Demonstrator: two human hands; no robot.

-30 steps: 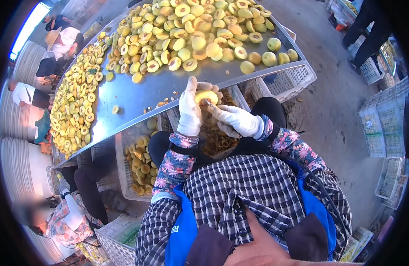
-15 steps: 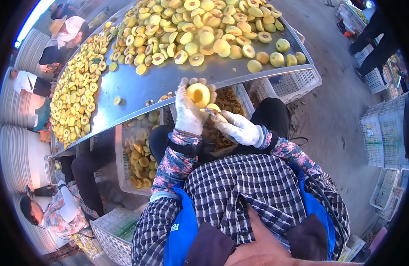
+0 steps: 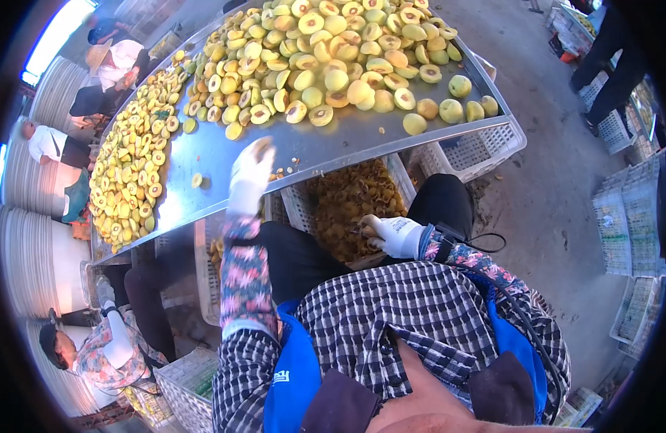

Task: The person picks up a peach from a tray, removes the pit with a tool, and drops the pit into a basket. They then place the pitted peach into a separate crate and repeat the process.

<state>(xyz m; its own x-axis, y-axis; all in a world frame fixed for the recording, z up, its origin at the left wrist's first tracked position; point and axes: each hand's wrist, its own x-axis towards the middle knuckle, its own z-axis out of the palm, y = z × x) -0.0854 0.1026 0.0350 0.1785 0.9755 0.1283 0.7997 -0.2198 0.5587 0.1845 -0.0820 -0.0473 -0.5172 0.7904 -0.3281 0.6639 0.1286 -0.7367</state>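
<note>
White cotton gloves cover both of the person's hands. The left hand (image 3: pixel 250 172) is stretched out over the bare front strip of the metal table (image 3: pixel 325 148), blurred, with its fingers curled loosely around what looks like a peach half (image 3: pixel 261 148); how firmly it is held cannot be told from this view. The right hand (image 3: pixel 390 234) sits low, near the person's knee, at the near edge of the crate of pits and scraps (image 3: pixel 351 202) that stands under the table's rim. Its fingers are closed around a small tool (image 3: pixel 359 231), of which only a short dark tip shows.

Further back on the table lies a wide heap of halved peaches (image 3: pixel 333 50), most cut side up, with a few whole peaches (image 3: pixel 455 101) along the right edge. A second long band of cut halves (image 3: pixel 131 159) runs down the table's left side. One stray half (image 3: pixel 196 180) lies alone on the bare metal, just left of the left hand. A white plastic crate (image 3: pixel 477 144) stands under the table's right corner. Another worker (image 3: pixel 102 346) sits low at the left.
</note>
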